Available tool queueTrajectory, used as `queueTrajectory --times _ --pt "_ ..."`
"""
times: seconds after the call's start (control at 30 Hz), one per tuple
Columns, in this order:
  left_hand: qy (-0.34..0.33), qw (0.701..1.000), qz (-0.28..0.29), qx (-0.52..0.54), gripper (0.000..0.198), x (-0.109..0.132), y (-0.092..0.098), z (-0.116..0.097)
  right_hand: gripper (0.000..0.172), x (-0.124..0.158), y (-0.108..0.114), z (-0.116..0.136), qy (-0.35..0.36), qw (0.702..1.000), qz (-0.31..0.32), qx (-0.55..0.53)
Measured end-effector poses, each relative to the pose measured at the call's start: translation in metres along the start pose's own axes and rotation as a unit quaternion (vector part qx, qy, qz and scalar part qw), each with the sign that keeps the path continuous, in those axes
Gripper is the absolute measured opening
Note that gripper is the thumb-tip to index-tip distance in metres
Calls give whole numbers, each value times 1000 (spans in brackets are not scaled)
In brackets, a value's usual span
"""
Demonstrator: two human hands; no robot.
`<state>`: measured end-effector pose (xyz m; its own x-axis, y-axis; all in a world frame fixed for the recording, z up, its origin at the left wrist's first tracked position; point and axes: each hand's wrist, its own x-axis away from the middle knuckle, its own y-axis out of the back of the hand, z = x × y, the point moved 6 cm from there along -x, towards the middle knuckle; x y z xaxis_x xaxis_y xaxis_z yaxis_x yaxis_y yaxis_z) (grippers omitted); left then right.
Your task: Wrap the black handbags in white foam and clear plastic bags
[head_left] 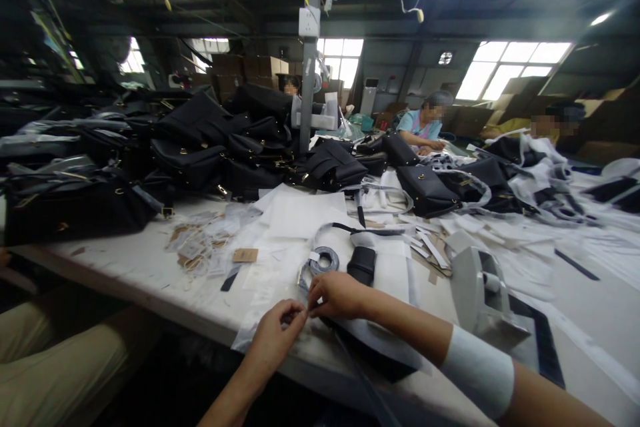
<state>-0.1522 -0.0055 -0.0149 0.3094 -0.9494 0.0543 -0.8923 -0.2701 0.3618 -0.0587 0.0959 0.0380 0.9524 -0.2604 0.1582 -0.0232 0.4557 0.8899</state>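
Along the far side of the table (135,260), bags (193,123) are lying heaped, tags (200,247) are lying scattered before them, a roll (325,259) is resting to the tags' right just behind the right hand (337,295), a dispenser (470,290) is standing farther right, and over there a person (420,123) is showing behind the bags.

The bare left forearm (237,383) rises from the bottom edge; the right forearm (413,330), wrapped in a pale band (479,371), slants in from the lower right. Left hand (279,332) and right hand (336,295) meet below centre, fingers curled, thumbs and fingertips pinched.
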Motion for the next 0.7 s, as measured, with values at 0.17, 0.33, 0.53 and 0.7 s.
queueTrajectory --times 0.17,0.33,0.53,0.7 --pt "0 999 -34 4 35 2 1 -1 15 -2 -2 -4 -9 1000 -1 -8" --pt "-18 998 -58 -20 26 2 3 -4 15 -1 -4 -6 -16 1000 -4 -14" --pt "-13 997 -44 -61 18 5 7 3 17 2 0 1 1 1000 -2 -12" --pt "-12 998 -24 -59 25 5 8 0 18 2 0 7 26 1000 6 -10"
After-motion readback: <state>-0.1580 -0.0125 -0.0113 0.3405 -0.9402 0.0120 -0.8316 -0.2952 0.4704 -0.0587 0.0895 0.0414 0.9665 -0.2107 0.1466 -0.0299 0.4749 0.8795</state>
